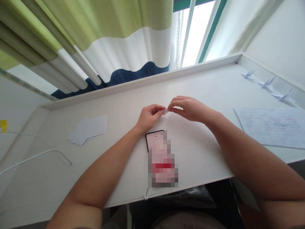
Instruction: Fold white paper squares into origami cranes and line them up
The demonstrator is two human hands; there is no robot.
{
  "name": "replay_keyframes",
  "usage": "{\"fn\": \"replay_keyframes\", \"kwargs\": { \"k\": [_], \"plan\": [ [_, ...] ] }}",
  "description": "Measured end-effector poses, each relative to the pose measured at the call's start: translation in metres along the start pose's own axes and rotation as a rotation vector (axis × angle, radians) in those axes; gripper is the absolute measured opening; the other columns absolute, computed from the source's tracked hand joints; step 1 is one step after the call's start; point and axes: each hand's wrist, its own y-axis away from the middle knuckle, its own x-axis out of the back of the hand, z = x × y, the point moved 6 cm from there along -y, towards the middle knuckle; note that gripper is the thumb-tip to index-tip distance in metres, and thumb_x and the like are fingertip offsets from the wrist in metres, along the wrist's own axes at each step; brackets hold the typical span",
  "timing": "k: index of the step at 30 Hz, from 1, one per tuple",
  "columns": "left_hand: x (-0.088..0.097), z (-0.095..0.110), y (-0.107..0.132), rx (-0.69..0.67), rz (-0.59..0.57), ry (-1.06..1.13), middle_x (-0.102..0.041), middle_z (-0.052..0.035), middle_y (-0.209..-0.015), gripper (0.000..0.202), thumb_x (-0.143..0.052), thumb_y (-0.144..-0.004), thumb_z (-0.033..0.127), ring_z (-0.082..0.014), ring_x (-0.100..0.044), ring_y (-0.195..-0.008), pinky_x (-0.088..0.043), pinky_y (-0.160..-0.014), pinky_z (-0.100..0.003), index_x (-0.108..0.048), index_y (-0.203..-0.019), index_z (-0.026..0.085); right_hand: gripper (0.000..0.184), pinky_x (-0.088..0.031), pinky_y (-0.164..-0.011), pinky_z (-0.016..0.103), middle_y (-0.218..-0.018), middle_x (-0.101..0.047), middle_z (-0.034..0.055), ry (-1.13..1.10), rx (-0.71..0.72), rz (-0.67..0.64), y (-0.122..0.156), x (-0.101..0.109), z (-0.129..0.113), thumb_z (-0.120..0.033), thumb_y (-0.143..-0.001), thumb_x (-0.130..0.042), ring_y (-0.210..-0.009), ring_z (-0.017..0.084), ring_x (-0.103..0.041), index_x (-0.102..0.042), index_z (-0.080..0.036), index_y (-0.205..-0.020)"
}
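Between my two hands, above the middle of the desk, is a small folded piece of white paper [166, 111]. My left hand [150, 116] pinches it from the left, thumb against the bent fingers. From the right, the fingertips of my right hand [188, 107] close on its other end. Much of the paper is covered by the fingers, so its exact shape is hard to make out. Just below the hands lies a smartphone [150, 140] with its screen lit; most of it is blurred out.
Loose white paper squares [96, 125] lie at the left. Several folded paper cranes [266, 83] stand along the right edge, above a lined written sheet [274, 124]. A white cable [51, 150] crosses the far left. Curtains [119, 38] hang behind the desk's raised back rim [143, 83].
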Motion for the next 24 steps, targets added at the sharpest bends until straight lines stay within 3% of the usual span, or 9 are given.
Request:
{"fn": "replay_keyframes", "kwargs": {
  "k": [9, 18, 24],
  "plan": [
    [-0.001, 0.0, 0.002, -0.013, 0.024, -0.129, -0.081, -0.0065, -0.094, 0.011, -0.083, -0.086, 0.028, -0.0188, -0.074, -0.089, -0.058, -0.086, -0.035, -0.08, -0.091, 0.019, 0.019, -0.05, -0.085, 0.043, -0.102, -0.074, 0.0109, 0.075, -0.055, -0.019, 0.0, -0.009, 0.002, -0.028, -0.104, -0.054, -0.099, 0.029, -0.064, -0.072, -0.024, -0.097],
    [-0.001, 0.001, 0.004, 0.037, 0.05, -0.122, -0.078, -0.0048, -0.082, 0.029, -0.093, -0.077, 0.042, -0.0153, -0.067, -0.074, -0.053, -0.07, -0.03, -0.078, -0.082, 0.018, 0.014, -0.052, -0.089, 0.044, -0.1, -0.073, 0.0103, -0.002, -0.056, 0.065, 0.0, -0.013, 0.001, -0.023, -0.1, -0.057, -0.098, 0.028, -0.065, -0.07, -0.023, -0.094],
    [0.002, 0.002, 0.003, 0.013, 0.086, -0.138, -0.077, -0.005, -0.082, 0.032, -0.093, -0.077, 0.045, -0.0157, -0.068, -0.075, -0.053, -0.071, -0.03, -0.077, -0.081, 0.018, 0.017, -0.054, -0.085, 0.042, -0.095, -0.076, 0.0084, -0.115, -0.078, 0.087, -0.002, -0.01, -0.001, -0.036, -0.095, -0.069, -0.089, 0.026, -0.069, -0.073, -0.023, -0.086]
  ]
}}
